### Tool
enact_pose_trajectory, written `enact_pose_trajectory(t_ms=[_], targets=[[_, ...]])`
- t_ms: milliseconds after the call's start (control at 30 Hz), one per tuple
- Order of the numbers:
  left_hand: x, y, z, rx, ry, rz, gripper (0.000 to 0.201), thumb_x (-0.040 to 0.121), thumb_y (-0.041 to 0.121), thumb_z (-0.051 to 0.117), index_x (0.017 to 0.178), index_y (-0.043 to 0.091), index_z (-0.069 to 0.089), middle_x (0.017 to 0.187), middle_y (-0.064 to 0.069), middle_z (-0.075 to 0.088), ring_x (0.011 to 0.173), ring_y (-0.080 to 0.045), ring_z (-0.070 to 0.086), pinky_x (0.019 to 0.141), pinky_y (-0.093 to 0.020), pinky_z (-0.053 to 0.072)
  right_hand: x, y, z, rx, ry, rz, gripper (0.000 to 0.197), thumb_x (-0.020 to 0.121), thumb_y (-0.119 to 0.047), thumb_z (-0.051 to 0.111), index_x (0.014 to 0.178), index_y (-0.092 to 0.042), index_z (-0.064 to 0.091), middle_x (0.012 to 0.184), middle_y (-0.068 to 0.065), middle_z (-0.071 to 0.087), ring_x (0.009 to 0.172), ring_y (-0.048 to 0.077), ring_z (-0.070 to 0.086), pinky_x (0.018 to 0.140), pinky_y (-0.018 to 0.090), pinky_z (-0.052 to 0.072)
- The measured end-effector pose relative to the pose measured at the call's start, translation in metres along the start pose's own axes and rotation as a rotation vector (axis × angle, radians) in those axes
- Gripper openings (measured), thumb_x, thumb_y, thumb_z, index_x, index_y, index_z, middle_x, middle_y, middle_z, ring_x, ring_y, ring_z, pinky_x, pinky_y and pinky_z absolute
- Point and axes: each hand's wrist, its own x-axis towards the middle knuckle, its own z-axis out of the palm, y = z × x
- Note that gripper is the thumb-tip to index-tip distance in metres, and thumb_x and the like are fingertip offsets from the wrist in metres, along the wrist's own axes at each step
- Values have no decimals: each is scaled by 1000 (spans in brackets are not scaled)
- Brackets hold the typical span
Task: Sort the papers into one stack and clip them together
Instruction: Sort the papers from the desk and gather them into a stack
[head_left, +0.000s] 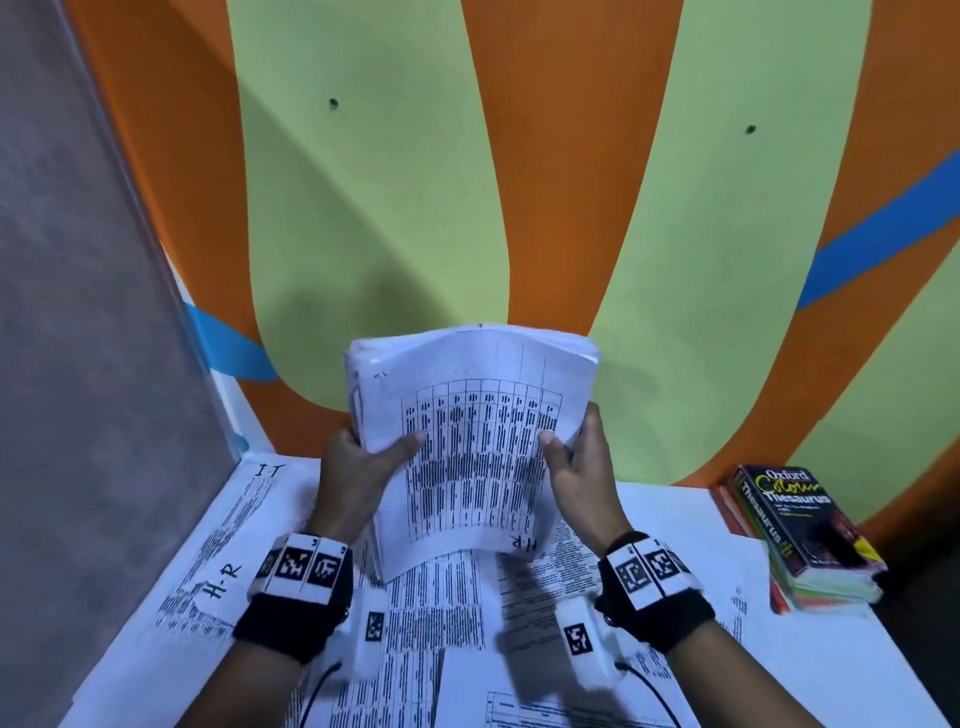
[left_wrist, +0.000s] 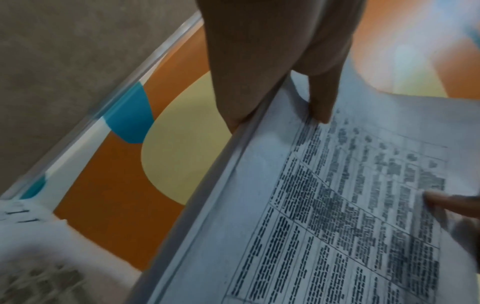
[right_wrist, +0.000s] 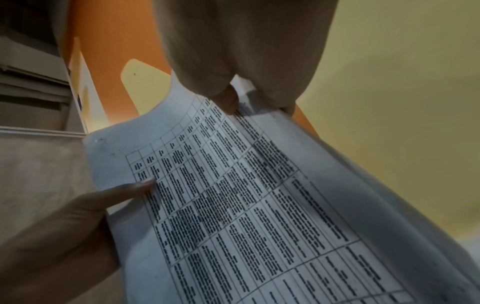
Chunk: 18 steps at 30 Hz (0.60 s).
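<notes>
Paper stack (head_left: 470, 431) upright above the table (head_left: 810, 654), left hand (head_left: 358, 467) and right hand (head_left: 582, 467) fingers (head_left: 402, 448) gripping its sides.

A stack of books (head_left: 810, 545) lay on the white table (head_left: 810, 670), well to the right of the grip, near the table's far right corner. The top one, a black Oxford Colour Thesaurus (head_left: 800, 514), lay flat, cover up, over thinner books with red and green edges. Beyond the grip rose a wall (head_left: 415, 182) painted in orange and pale green curving bands, with a blue stripe (head_left: 883, 234) up to the right. A grey panel (head_left: 78, 312) stood to the left of the grip.
</notes>
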Motion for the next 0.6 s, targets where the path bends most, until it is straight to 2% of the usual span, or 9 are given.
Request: enact_pose_trajectory(t_ms=[33, 100, 167, 200, 267, 333, 400, 500, 600], targets=[[-1, -3, -1, -2, -12, -1, 22, 73, 9, 79, 83, 25, 66, 66, 30, 69, 64, 9, 66, 58, -12, 52, -1, -1, -1, 16, -20, 10, 39, 96, -14, 53, 129, -10, 34, 78, 8, 46, 72, 16, 47, 75, 36, 48], [-7, -13, -2, -5, -57, -60, 24, 70, 10, 80, 87, 18, 66, 68, 24, 72, 68, 6, 67, 61, -11, 52, -6, 5, -2, -10, -114, 86, 50, 95, -12, 54, 136, -12, 26, 104, 16, 57, 96, 25, 56, 89, 41, 48], [-13, -28, -4, 30, -103, -144, 42, 63, 37, 85, 85, 8, 63, 75, 7, 71, 69, -14, 67, 71, -25, 54, -11, 24, -1, -122, -211, 195, 66, 91, -6, 57, 143, -9, 16, 135, 18, 45, 123, 27, 46, 107, 42, 40], [-16, -33, -5, 65, -118, -173, 54, 59, 51, 83, 77, 6, 60, 69, -2, 65, 62, -16, 59, 68, -28, 49, -15, 33, -1, -183, -252, 240, 75, 88, -6, 62, 146, -9, 14, 142, 15, 38, 128, 26, 42, 110, 41, 38], [-20, -35, -6, 145, -83, -167, 53, 65, 53, 76, 56, 14, 41, 46, 0, 43, 41, -11, 38, 53, -23, 33, -26, 49, -7, -313, -366, 314, 75, 84, -15, 69, 144, -15, 24, 137, 11, 39, 110, 17, 54, 93, 24, 51], [-21, -28, -9, 234, -14, -138, 57, 75, 40, 74, 51, 21, 26, 36, 8, 25, 30, -4, 20, 42, -22, 19, -45, 58, -19, -475, -553, 312, 59, 80, -22, 73, 131, -17, 43, 120, 4, 48, 87, 6, 56, 68, 11, 47], [-22, -21, -16, 261, 72, -101, 58, 79, 30, 74, 49, 21, 25, 28, 5, 24, 27, -8, 21, 36, -19, 16, -66, 69, -31, -664, -749, 258, 53, 70, -39, 76, 116, -24, 53, 113, 2, 57, 91, 17, 59, 73, 22, 50], [-21, -20, -25, 276, 169, -87, 58, 78, 28, 75, 49, 20, 26, 29, 6, 25, 28, -10, 25, 36, -21, 17, -104, 87, -33, -1049, -1011, 132, 58, 65, -69, 59, 100, -23, 51, 108, 4, 57, 96, 28, 55, 83, 45, 51], [-19, -21, -32, 275, 241, -64, 55, 80, 27, 75, 50, 19, 29, 38, 7, 31, 31, -6, 28, 37, -20, 20, -130, 97, -30, -1168, -891, 93, 43, 88, -42, 35, 121, -16, 42, 120, 12, 55, 107, 35, 51, 91, 54, 42]])
